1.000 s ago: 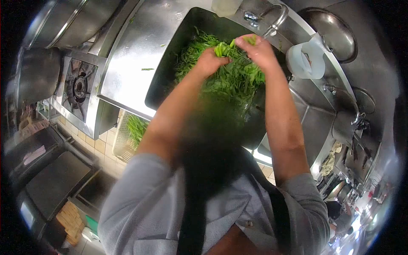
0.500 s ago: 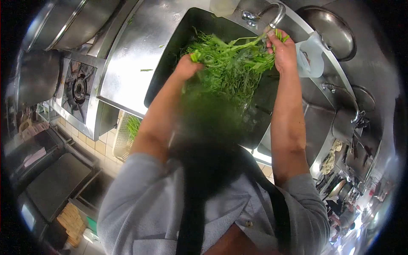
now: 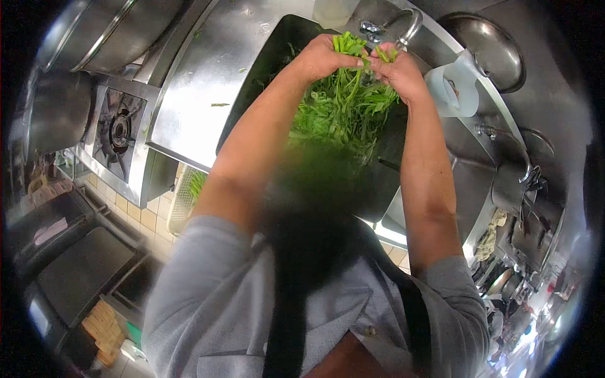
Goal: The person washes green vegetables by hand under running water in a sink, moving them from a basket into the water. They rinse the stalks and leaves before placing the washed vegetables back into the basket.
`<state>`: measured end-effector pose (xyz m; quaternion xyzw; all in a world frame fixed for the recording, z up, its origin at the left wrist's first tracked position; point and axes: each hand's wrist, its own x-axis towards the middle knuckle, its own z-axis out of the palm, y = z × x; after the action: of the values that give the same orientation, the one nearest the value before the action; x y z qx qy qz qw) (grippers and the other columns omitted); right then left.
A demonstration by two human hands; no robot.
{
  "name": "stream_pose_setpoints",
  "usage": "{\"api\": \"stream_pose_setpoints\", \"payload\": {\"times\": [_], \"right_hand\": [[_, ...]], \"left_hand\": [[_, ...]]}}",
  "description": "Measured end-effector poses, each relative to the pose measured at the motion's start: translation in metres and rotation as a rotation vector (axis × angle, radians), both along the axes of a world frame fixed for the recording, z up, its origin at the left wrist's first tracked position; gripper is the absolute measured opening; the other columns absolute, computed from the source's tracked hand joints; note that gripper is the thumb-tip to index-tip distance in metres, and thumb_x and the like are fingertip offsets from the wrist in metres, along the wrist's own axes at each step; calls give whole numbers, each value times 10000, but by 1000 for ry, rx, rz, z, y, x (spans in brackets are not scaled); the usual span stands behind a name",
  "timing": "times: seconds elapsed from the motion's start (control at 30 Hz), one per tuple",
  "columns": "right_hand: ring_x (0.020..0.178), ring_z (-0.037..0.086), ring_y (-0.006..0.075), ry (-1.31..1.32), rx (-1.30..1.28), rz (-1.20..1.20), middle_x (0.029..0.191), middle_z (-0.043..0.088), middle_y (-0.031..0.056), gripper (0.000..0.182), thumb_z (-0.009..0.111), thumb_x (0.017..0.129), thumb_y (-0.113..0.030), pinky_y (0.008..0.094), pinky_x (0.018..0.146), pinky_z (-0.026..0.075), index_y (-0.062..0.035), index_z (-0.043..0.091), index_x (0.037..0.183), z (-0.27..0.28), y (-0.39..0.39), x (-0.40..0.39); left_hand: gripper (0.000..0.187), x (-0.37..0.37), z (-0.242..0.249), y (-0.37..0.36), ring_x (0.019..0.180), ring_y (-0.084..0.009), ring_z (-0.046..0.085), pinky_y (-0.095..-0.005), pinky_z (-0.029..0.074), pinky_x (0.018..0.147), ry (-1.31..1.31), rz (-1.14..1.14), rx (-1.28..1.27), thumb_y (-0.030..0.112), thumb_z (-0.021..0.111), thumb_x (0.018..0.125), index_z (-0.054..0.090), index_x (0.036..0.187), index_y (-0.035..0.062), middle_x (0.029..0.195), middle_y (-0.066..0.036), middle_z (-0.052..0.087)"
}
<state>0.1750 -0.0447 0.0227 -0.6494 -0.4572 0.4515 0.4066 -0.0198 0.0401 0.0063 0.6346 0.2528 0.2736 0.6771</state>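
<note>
My left hand (image 3: 324, 58) is closed on a bunch of leafy green vegetables (image 3: 348, 44), whose cut stem ends stick up above the fingers. Right beside it, my right hand (image 3: 397, 72) grips more green stems, and the two hands meet near the faucet (image 3: 413, 28). Leaves hang down from both hands. Below them, a mass of loose leafy greens (image 3: 328, 120) lies in the sink (image 3: 242, 120). A dark blur hides the lower part of the sink.
A translucent plastic pitcher (image 3: 463, 85) stands right of my right hand. Left of the sink are a metal counter (image 3: 189, 120) and a gas burner (image 3: 120, 129). A white basket (image 3: 181, 205) with greens sits low by the counter. A second faucet (image 3: 504, 133) is at right.
My left hand has moved up and right with its greens and now touches my right hand. The right hand has shifted slightly down and left, still holding stems.
</note>
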Motion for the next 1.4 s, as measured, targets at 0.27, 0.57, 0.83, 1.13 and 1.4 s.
{"api": "stream_pose_setpoints", "payload": {"times": [0.27, 0.57, 0.83, 1.13, 1.4], "right_hand": [[687, 608, 177, -323, 15, -121, 828, 668, 77, 321, 715, 814, -299, 329, 673, 483, -47, 675, 1010, -4, -14, 1], [907, 650, 375, -616, 126, -48, 954, 678, 216, 340, 640, 833, -280, 399, 837, 496, -18, 676, 1047, -42, -18, -25], [618, 566, 169, 335, 105, -580, 741, 609, 70, 153, 607, 832, -175, 290, 558, 444, -33, 648, 874, -36, -20, -8], [842, 667, 210, -351, 139, -96, 956, 711, 130, 407, 668, 848, -374, 324, 791, 501, -19, 693, 1044, 3, -13, -24], [724, 561, 104, 149, 122, -282, 979, 694, 44, 238, 634, 913, -232, 247, 621, 452, -73, 690, 1082, 9, -13, -6]], "left_hand": [[258, 6, -17, -6, 784, -141, 636, -306, 494, 740, 14, 122, -40, 149, 767, 733, 697, 937, 9, 881, -62, 707], [219, 10, -16, -25, 762, -151, 627, -319, 491, 709, -76, 329, -152, 98, 735, 726, 682, 915, 0, 864, -60, 694], [219, 0, -20, -30, 746, -175, 644, -320, 500, 704, -159, 394, -332, 64, 731, 768, 651, 956, -15, 871, -81, 682], [308, 0, -27, -38, 914, -172, 645, -322, 481, 874, -81, 98, -320, 47, 751, 757, 671, 1050, -5, 991, -64, 701], [302, -15, -37, -34, 894, -160, 638, -307, 472, 850, -70, 117, -336, 98, 769, 749, 693, 1028, 9, 985, -63, 704]]}}
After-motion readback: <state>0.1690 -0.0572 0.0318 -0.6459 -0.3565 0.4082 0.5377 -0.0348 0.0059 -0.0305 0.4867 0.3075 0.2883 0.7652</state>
